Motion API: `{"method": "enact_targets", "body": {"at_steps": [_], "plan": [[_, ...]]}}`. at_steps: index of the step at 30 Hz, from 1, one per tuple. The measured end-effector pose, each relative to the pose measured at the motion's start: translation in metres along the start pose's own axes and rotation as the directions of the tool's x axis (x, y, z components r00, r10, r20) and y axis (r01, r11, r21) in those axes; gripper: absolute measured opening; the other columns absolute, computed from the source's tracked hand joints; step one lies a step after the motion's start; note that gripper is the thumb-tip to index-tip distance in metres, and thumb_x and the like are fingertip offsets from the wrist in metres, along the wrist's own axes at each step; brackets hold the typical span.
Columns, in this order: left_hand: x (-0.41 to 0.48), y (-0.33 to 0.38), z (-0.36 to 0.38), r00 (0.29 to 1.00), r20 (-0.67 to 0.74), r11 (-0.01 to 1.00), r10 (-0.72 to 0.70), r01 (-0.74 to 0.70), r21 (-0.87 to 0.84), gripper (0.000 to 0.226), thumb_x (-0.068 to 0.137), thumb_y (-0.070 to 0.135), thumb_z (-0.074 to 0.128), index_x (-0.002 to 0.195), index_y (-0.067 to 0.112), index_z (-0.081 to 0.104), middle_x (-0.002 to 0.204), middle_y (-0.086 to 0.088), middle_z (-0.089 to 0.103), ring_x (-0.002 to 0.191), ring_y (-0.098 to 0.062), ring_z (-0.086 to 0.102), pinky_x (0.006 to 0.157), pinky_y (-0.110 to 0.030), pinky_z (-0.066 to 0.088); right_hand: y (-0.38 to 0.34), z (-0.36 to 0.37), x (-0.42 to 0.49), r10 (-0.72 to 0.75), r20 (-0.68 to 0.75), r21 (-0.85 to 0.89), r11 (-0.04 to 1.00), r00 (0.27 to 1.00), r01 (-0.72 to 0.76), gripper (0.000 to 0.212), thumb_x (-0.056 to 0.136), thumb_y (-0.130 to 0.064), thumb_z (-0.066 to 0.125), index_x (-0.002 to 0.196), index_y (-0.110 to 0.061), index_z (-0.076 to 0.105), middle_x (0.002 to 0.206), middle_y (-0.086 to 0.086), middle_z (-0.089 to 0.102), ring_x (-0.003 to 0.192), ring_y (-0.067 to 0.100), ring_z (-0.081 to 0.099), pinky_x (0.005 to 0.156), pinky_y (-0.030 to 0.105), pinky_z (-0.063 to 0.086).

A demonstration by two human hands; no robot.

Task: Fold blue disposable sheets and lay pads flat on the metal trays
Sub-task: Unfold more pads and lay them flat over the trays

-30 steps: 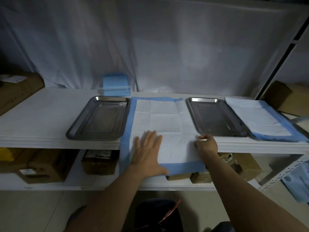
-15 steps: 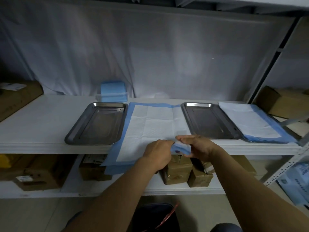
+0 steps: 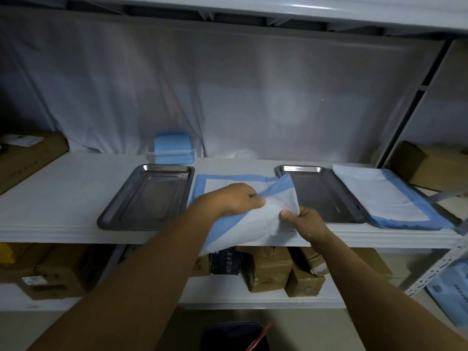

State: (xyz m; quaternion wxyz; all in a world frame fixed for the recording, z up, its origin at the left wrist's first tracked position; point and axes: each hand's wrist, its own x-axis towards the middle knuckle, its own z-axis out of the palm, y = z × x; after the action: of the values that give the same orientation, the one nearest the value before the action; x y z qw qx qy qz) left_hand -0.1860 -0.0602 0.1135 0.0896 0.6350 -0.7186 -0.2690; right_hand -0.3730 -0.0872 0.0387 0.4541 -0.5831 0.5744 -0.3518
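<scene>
A white pad with a blue border (image 3: pixel 255 224) lies on the shelf between two bare metal trays, the left tray (image 3: pixel 149 198) and the right tray (image 3: pixel 321 196). Its near part is lifted and folded back over itself. My left hand (image 3: pixel 233 201) pinches the raised edge near the middle. My right hand (image 3: pixel 304 221) grips the lifted corner, thumb on top. A second blue-bordered pad (image 3: pixel 390 198) lies flat to the right of the right tray.
A stack of folded blue sheets (image 3: pixel 173 148) stands at the back of the white shelf (image 3: pixel 50 193). Cardboard boxes (image 3: pixel 271 269) fill the lower shelf. A brown box (image 3: pixel 25 158) sits far left, another box (image 3: pixel 430 163) far right.
Both hands went from pressing the pad flat to gripping its near edge and lifting it up and back toward the trays. The view has tilted upward.
</scene>
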Motion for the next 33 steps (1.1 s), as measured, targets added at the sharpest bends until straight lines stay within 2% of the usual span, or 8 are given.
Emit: {"method": "enact_targets", "body": {"at_steps": [3,5,8,13,17,21,27,33], "plan": [[-0.001,-0.030,-0.015,0.985,-0.084,0.980,-0.149,0.136,-0.145,0.064,0.089,0.062,0.041,0.127,0.012,0.057,0.134,-0.008,0.053,0.121,-0.025,0.050,0.099,-0.032,0.037,0.000,-0.006,0.011,0.044,-0.123,-0.008,0.999,0.991,-0.045,0.035,0.091,-0.022,0.059,0.115,0.004,0.060,0.109,0.016,0.062,0.093,0.026,0.056,0.080,0.036,0.046],[-0.003,-0.060,-0.023,0.964,-0.020,0.779,-0.264,0.201,-0.593,0.075,0.078,0.071,0.050,0.121,0.011,0.062,0.123,-0.013,0.063,0.113,-0.028,0.059,0.104,-0.036,0.040,0.000,-0.007,0.020,0.075,-0.171,-0.007,0.997,0.982,-0.077,0.039,0.091,-0.022,0.059,0.118,0.006,0.058,0.111,0.017,0.060,0.096,0.028,0.056,0.082,0.037,0.045],[-0.002,-0.100,-0.025,0.953,-0.022,0.300,-0.303,0.074,-0.951,0.067,0.074,0.073,0.052,0.098,0.013,0.071,0.085,-0.012,0.074,0.076,-0.024,0.070,0.081,-0.034,0.051,-0.001,-0.003,0.035,0.111,-0.204,-0.002,0.993,0.973,-0.114,0.039,0.091,-0.021,0.059,0.118,0.007,0.058,0.105,0.016,0.059,0.093,0.028,0.054,0.084,0.040,0.046],[0.008,-0.134,-0.004,0.963,-0.069,-0.008,-0.259,-0.074,-0.997,0.062,0.093,0.061,0.023,0.096,0.017,0.066,0.082,-0.005,0.074,0.074,-0.017,0.071,0.069,-0.028,0.056,-0.004,0.007,0.058,0.157,-0.216,0.015,0.987,0.964,-0.158,0.039,0.091,-0.021,0.057,0.119,0.007,0.056,0.100,0.013,0.054,0.091,0.028,0.052,0.082,0.039,0.044],[0.013,-0.138,0.014,0.957,-0.023,0.255,-0.291,0.055,-0.965,0.018,0.090,0.020,0.057,0.105,0.012,0.061,0.079,-0.002,0.074,0.071,-0.015,0.070,0.065,-0.026,0.057,-0.004,0.011,0.076,0.148,-0.272,-0.001,0.988,0.951,-0.154,0.037,0.091,-0.021,0.058,0.113,0.008,0.058,0.096,0.015,0.055,0.089,0.030,0.053,0.082,0.041,0.046],[0.034,-0.155,0.026,0.921,-0.015,0.610,-0.388,0.245,-0.753,0.043,0.081,0.006,0.069,0.121,-0.003,0.054,0.110,-0.015,0.061,0.096,-0.028,0.057,0.089,-0.038,0.046,0.002,0.018,0.094,0.103,-0.239,-0.271,0.948,0.966,-0.168,0.035,0.095,-0.019,0.048,0.108,0.011,0.061,0.093,0.019,0.059,0.084,0.031,0.054,0.075,0.037,0.044],[0.060,-0.145,0.014,0.877,-0.196,0.818,-0.439,0.300,-0.491,0.036,0.079,0.007,0.065,0.052,0.014,0.041,0.041,-0.001,0.043,0.049,-0.009,0.041,0.041,-0.010,0.030,0.003,0.016,0.107,0.152,-0.065,-0.718,0.680,0.986,-0.152,0.041,0.098,-0.023,0.041,0.127,0.002,0.053,0.130,0.021,0.055,0.119,0.034,0.053,0.091,0.031,0.042],[0.074,-0.146,0.022,0.844,-0.242,0.871,-0.479,0.422,-0.252,0.019,0.091,0.013,0.049,0.104,0.000,0.054,0.100,-0.011,0.057,0.095,-0.026,0.058,0.071,-0.024,0.041,0.002,0.025,0.116,-0.076,-0.140,-0.776,0.627,0.987,-0.062,0.032,0.097,-0.024,0.039,0.110,-0.004,0.060,0.108,0.019,0.065,0.098,0.035,0.060,0.072,0.031,0.043]]}}
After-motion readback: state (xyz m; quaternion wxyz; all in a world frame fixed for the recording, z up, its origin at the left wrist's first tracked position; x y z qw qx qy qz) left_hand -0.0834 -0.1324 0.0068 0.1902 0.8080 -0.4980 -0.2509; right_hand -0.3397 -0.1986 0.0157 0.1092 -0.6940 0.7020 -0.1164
